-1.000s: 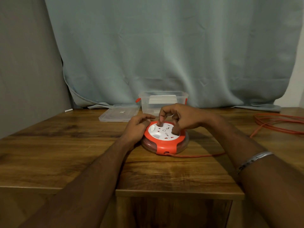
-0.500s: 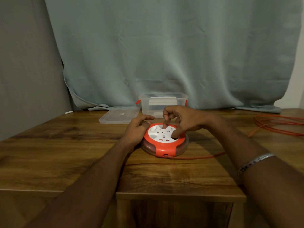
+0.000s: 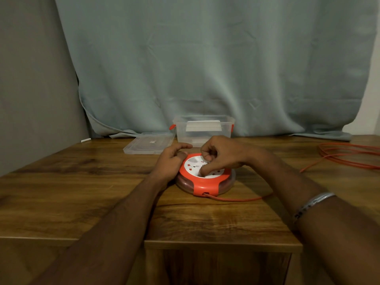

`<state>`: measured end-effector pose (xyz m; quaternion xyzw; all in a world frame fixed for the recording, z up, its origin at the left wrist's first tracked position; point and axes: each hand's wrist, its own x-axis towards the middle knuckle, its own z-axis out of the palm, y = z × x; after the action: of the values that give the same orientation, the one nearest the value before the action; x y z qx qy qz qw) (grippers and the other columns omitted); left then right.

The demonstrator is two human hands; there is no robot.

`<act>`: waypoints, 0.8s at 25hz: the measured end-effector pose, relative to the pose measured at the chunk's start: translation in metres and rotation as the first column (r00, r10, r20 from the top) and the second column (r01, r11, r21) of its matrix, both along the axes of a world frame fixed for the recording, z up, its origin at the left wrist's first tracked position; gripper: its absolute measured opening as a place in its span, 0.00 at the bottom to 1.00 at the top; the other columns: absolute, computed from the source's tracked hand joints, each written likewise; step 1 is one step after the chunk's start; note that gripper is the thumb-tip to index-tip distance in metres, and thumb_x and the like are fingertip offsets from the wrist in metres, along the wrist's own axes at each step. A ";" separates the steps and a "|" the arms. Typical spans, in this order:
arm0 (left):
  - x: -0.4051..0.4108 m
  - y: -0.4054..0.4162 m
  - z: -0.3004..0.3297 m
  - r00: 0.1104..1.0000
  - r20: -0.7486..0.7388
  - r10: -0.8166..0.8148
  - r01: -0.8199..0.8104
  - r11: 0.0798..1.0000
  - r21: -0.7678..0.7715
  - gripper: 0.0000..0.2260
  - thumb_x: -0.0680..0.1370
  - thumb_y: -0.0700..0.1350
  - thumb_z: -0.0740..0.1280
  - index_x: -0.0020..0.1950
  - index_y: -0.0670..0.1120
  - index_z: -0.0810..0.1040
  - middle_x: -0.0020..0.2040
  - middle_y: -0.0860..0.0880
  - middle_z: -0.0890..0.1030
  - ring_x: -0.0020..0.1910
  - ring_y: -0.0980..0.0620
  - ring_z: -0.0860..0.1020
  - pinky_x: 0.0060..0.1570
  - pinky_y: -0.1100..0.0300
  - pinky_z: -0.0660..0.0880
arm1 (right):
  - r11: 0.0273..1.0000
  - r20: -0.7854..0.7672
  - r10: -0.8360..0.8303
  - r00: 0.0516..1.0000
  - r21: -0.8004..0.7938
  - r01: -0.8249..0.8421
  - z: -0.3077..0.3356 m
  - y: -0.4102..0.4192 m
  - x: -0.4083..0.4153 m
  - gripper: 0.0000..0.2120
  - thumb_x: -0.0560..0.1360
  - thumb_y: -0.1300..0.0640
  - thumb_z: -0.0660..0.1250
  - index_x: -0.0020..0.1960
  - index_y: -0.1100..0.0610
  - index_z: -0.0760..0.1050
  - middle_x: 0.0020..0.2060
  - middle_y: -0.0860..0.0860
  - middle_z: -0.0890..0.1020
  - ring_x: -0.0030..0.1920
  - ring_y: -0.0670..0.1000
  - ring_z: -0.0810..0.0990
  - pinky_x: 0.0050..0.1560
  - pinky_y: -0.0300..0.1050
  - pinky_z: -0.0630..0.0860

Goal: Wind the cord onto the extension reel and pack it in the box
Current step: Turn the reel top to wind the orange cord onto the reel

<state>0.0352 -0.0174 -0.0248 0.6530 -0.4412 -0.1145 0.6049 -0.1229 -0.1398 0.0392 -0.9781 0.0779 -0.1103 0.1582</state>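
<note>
A round orange extension reel [image 3: 205, 186] with a white socket face lies flat on the wooden table [image 3: 82, 192]. My left hand [image 3: 171, 161] grips its left rim. My right hand [image 3: 220, 155] rests on the white face, fingers curled, a fingertip pressed into the face. An orange cord [image 3: 238, 199] leaves the reel's front slot and runs right under my right forearm to a loose pile of cord [image 3: 349, 155] at the table's far right. A clear plastic box [image 3: 203, 128] stands open behind the reel.
The box's clear lid [image 3: 149, 144] lies flat to the left of the box. A pale curtain [image 3: 205, 68] hangs behind the table, its hem on the tabletop. The table's front edge is near me, with a step in it at the middle.
My right hand has turned on the white face, its fingertip moving from the far side round to the near side. The left hand keeps its hold on the rim.
</note>
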 end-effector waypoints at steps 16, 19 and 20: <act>0.005 -0.004 -0.003 0.997 0.076 0.019 -0.018 1.000 -0.011 0.12 0.82 0.38 0.61 0.60 0.46 0.82 0.54 0.44 0.85 0.51 0.45 0.84 0.52 0.46 0.82 | 0.994 0.064 -0.040 0.997 -0.095 0.046 -0.002 0.011 0.010 0.18 0.72 0.47 0.77 0.29 0.54 0.76 0.23 0.45 0.78 0.29 0.45 0.78 0.32 0.43 0.71; 0.006 -0.005 -0.004 0.997 0.071 0.021 -0.021 1.000 -0.005 0.12 0.82 0.39 0.62 0.59 0.48 0.82 0.53 0.46 0.85 0.49 0.47 0.85 0.48 0.51 0.83 | 0.999 0.122 0.002 0.993 -0.048 0.004 0.000 0.008 0.008 0.06 0.70 0.52 0.77 0.39 0.53 0.82 0.28 0.45 0.81 0.30 0.43 0.77 0.34 0.45 0.73; 0.006 -0.005 -0.003 0.997 0.067 0.024 -0.023 1.000 -0.006 0.12 0.82 0.39 0.62 0.59 0.49 0.82 0.53 0.46 0.85 0.49 0.47 0.85 0.47 0.52 0.83 | 0.999 0.130 0.034 0.991 -0.009 -0.033 0.002 0.004 0.005 0.05 0.70 0.56 0.77 0.44 0.52 0.83 0.33 0.46 0.83 0.31 0.43 0.77 0.35 0.44 0.73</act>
<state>0.0415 -0.0220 -0.0283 0.6600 -0.4537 -0.0844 0.5928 -0.1175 -0.1356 0.0413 -0.9706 0.0506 -0.1716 0.1613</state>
